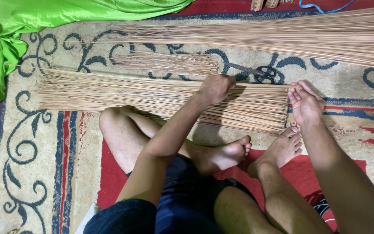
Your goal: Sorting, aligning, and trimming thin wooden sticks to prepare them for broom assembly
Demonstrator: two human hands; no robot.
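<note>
Sitting cross-legged on a patterned beige, blue and red woven rug [44, 143], you have 1 flat bundle of thin tan palm-leaf sticks [152, 97] laid across in front of your shins.

1. Left hand [216, 88]: closed down over the top of that bundle near its middle, fingers curled onto the sticks and pressing them to the rug.
2. Right hand [304, 103]: open, fingers together and flat, palm set against the cut ends of the bundle at its right edge. It grips nothing.
3. Bundle state: the right ends sit in a nearly straight line against your palm; the left ends look ragged and fanned. No tie or band is visible on it, though your forearm hides part of it.
4. Second, longer sheaf of tan sticks [304, 37]: lying loose along the far side of the rug, untouched.
5. Small thin scatter of sticks [169, 63]: between the 2 sheaves, loose.
6. Black-handled scissors [258, 73]: on the rug just beyond your left hand, not held.
7. Bright green satin cloth [31, 21]: bunched at the far left.

Judged: evening the ends is under way; binding and the far sheaf remain.
</note>
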